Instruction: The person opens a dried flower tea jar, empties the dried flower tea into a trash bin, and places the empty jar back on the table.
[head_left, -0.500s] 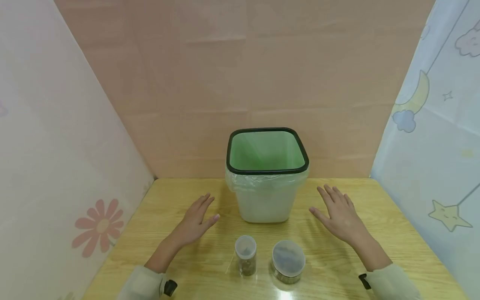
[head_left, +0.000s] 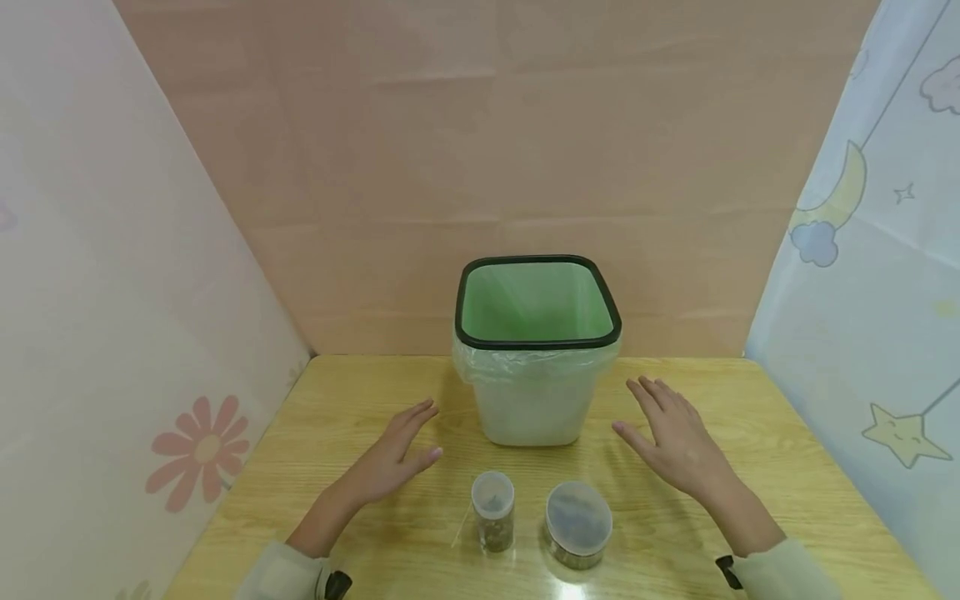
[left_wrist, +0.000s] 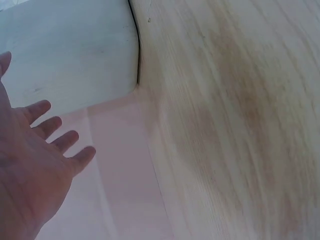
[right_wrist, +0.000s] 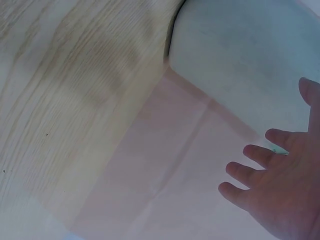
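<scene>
A whitish bin [head_left: 534, 408] with a black rim ring and a green-looking inside stands on the table, a thin clear liner folded over its rim. My left hand [head_left: 384, 463] hovers to its left, fingers extended and thumb apart, holding nothing. On the bin's other side my right hand [head_left: 684, 454] is held the same way, also without anything in it. Both wrist views show spread fingers beside the bin's pale wall [left_wrist: 75, 55]. In front of the bin are a slim clear jar [head_left: 495, 527] with small dark contents and a wider, low round container [head_left: 578, 521] with a translucent lid.
Near the slim jar lies a thin pale stick [head_left: 461, 527]. A pinkish-brown sheet [head_left: 375, 167] hangs behind the wooden table [head_left: 352, 375]. Patterned sheets flank it, with a flower [head_left: 204, 450] on the left and a star [head_left: 905, 433] on the right.
Both hands have shifted slightly inward toward the bin and a little nearer to me. The bin, jar and low container stay in place; the head view has turned very slightly.
</scene>
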